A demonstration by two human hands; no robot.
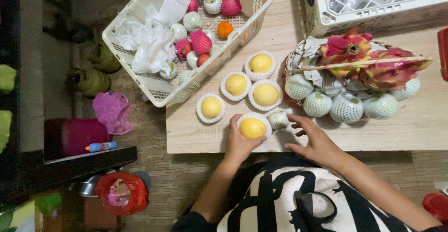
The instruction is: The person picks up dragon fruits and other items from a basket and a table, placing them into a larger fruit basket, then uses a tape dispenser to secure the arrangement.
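head view — five yellow pears [235, 84], left grip [239, 141] holding one

Yellow pears [252, 128] in white foam netting, magenta dragon fruit [373, 59] with green tips, cream-white basket [140, 36] far left, pale woodgrain table [196, 136], black-and-white patterned shirt [280, 199].

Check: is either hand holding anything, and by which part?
Left hand grips a round yellow fruit in white foam netting by its near side; right hand holds nothing.
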